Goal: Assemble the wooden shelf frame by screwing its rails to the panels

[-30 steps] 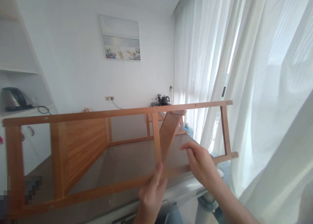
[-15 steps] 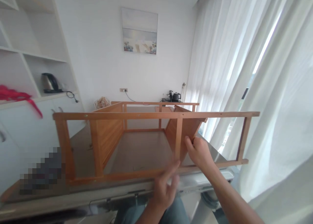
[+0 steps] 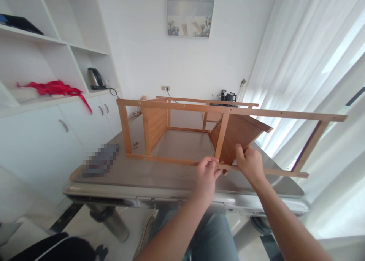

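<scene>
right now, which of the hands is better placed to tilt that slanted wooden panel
The right hand, probably: it appears to grip the slanted panel near its edge. The left hand is at the bottom rail, by the foot of an upright, so it seems better placed for steadying.

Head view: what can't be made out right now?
Head view:
Right hand: curled fingertips, hidden by the hand itself.
Slanted panel: lower end, partly hidden by left hand and frame.
Tabletop item: pixelated, identity unclear.
Wall picture: top, cut off by upper edge.
</scene>
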Action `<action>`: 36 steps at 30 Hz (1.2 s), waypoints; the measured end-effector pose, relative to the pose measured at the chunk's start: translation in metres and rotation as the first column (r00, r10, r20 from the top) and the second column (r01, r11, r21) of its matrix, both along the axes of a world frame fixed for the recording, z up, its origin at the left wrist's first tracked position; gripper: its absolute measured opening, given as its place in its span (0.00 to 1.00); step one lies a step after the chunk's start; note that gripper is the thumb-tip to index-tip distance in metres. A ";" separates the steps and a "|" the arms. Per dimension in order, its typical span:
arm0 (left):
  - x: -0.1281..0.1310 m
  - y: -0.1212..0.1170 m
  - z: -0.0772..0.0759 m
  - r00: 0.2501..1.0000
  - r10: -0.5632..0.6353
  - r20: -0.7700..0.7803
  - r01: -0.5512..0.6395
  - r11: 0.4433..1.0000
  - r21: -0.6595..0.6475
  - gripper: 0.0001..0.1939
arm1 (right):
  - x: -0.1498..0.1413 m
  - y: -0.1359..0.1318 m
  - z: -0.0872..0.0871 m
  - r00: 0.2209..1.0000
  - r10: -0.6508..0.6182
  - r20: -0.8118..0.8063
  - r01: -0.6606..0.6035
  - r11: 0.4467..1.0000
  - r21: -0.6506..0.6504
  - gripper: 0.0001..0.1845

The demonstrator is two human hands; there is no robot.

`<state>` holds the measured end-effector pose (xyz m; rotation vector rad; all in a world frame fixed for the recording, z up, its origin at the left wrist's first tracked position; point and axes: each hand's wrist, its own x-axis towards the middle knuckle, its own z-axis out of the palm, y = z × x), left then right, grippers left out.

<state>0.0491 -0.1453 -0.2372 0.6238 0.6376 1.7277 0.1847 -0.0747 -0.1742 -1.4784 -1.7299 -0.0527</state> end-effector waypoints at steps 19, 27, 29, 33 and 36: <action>-0.046 0.002 0.011 0.913 -0.342 -0.222 0.275 0.918 -0.285 0.14 | -0.011 0.016 -0.017 0.998 0.015 0.063 -0.023 0.992 0.123 0.22; -0.035 0.006 -0.006 0.841 -0.248 -0.481 0.150 0.961 -0.233 0.18 | -0.036 0.028 -0.015 0.993 0.066 0.099 -0.076 0.993 0.095 0.19; -0.037 0.006 -0.005 0.832 -0.307 -0.461 0.201 0.943 -0.265 0.19 | -0.044 0.028 -0.019 0.991 0.079 0.107 -0.087 0.994 0.073 0.18; -0.041 0.010 -0.001 0.824 -0.383 -0.417 0.264 0.911 -0.316 0.22 | -0.052 0.026 -0.025 0.987 0.108 0.116 -0.112 0.993 0.032 0.17; -0.043 0.015 0.000 0.808 -0.430 -0.403 0.301 0.889 -0.345 0.24 | -0.052 0.023 -0.027 0.984 0.130 0.121 -0.133 0.991 0.017 0.17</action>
